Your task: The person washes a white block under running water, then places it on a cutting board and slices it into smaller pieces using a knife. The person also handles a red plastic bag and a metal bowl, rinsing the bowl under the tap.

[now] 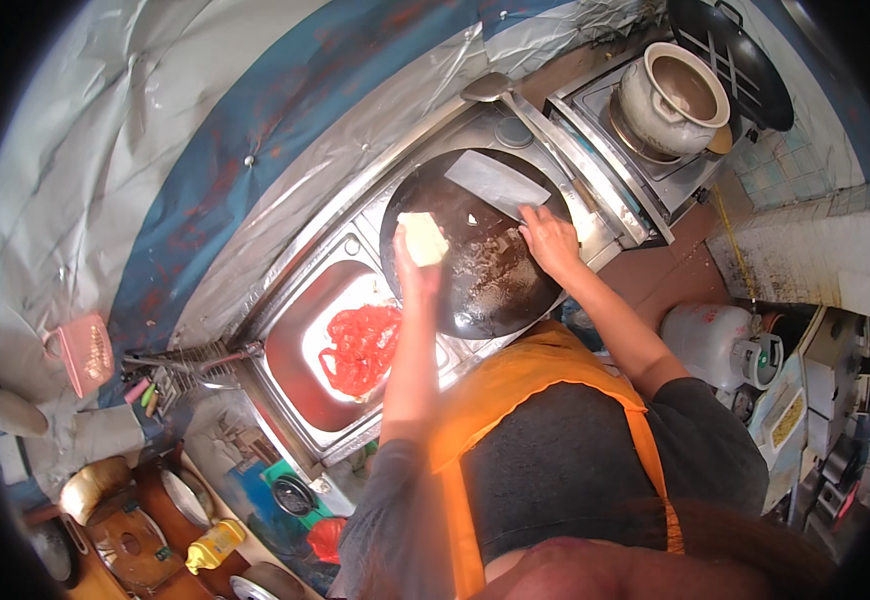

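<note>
My left hand (pixel 418 266) holds up a pale, yellowish block of food (pixel 424 239) over the left part of a large round dark board or pan (pixel 480 300), whose kind I cannot tell. A cleaver with a wide metal blade (pixel 496 182) lies across its upper right, its handle end under my right hand (pixel 550 238), whose fingers close on it. A small white scrap (pixel 472 219) sits on the wet, dark surface between my hands.
Left of the board is a steel sink (pixel 292 352) with a red plastic bag (pixel 360 349) in it. A long-handled metal ladle or spatula (pixel 547 139) lies behind. At the upper right a ceramic pot (pixel 667 97) stands on a gas stove (pixel 592 112); a gas cylinder (pixel 705 341) is below.
</note>
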Demonstrator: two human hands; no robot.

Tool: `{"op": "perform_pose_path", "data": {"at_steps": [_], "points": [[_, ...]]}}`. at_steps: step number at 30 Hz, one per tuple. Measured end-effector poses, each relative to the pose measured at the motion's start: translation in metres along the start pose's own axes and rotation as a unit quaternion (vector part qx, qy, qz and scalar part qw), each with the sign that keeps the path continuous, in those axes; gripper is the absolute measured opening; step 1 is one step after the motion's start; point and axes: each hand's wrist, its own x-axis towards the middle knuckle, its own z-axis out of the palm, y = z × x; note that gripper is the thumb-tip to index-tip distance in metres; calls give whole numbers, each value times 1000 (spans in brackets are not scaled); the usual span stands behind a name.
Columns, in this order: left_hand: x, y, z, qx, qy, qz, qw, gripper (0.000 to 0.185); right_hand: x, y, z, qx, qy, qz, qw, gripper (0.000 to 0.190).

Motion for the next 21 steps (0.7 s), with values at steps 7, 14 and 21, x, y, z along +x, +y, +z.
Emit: {"op": "perform_pose_path", "data": {"at_steps": [7,14,21], "points": [[35,8,70,-199,-184,-159,949,63,2,5,19,59,-123,6,991,46],[131,-43,261,106,-327,-219,913,56,-48,30,-40,136,-64,-53,987,47],[155,-171,477,580,-453,86,671,46,-95,74,-105,262,41,60,962,31]]}}
